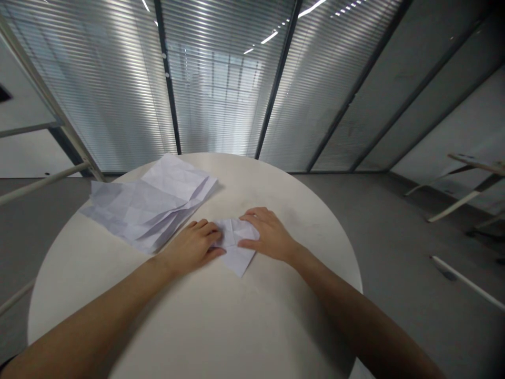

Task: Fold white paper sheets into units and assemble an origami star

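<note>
A small sheet of white paper (239,257), folded into a piece with a point toward me, lies on the round white table. Creases cross its upper part. At its left edge my left hand (201,243) has its fingers curled over the paper, thumb below them. My right hand (268,232) holds the other side between thumb and fingers, the thumb lying on top. Part of the paper is hidden under the fingers of both hands.
A stack of creased white sheets (153,200) lies at the table's back left. The round table (221,326) stands before a glass wall with blinds (221,95). White metal bars (47,181) are at the left. Another table (477,163) stands far right.
</note>
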Motion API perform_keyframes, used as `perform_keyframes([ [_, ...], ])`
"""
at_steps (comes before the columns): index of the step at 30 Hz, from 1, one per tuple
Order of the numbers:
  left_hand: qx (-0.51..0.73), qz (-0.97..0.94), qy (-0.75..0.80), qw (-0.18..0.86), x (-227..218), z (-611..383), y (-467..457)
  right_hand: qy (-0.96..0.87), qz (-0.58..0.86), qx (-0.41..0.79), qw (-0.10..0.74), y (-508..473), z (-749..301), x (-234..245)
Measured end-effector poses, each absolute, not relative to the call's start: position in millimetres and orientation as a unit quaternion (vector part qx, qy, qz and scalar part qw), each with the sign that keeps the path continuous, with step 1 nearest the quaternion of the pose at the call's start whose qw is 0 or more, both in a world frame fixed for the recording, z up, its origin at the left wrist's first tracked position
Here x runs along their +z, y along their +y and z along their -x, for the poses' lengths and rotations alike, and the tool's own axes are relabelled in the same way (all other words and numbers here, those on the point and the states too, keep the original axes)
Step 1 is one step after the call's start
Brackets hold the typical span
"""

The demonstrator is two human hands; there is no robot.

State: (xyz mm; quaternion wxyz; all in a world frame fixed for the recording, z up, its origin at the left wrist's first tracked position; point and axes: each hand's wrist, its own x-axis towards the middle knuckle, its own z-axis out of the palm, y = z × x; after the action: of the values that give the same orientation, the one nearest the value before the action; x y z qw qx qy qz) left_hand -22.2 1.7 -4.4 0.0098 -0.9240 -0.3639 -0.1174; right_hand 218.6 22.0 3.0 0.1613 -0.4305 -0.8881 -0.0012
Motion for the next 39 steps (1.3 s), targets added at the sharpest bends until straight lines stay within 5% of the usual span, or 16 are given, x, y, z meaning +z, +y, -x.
perform_keyframes([
  [9,-0.117,0.911,-0.394,0.039,-9.6,26.1,8.5,-0.901,0.412,0.086,0.105,22.1,-221.8,8.2],
  [16,-0.170,0.862,-0.474,0.055,-14.6,26.3,12.6,-0.847,0.525,0.020,0.081,26.9,-218.1,4.7],
  [21,-0.144,0.906,-0.390,0.075,-12.0,26.0,13.0,-0.882,0.456,-0.037,0.114,30.4,-218.8,1.2],
  [28,-0.096,0.934,-0.340,-0.059,3.1,35.2,6.8,-0.928,0.306,0.198,0.079,28.6,-241.5,9.6],
  [32,-0.104,0.932,-0.341,-0.065,5.3,34.5,3.3,-0.921,0.319,0.217,0.061,30.9,-249.5,9.9],
  [39,-0.166,0.921,-0.343,-0.087,-2.5,27.7,6.2,-0.867,0.364,0.291,0.175,33.6,-241.8,7.7],
])
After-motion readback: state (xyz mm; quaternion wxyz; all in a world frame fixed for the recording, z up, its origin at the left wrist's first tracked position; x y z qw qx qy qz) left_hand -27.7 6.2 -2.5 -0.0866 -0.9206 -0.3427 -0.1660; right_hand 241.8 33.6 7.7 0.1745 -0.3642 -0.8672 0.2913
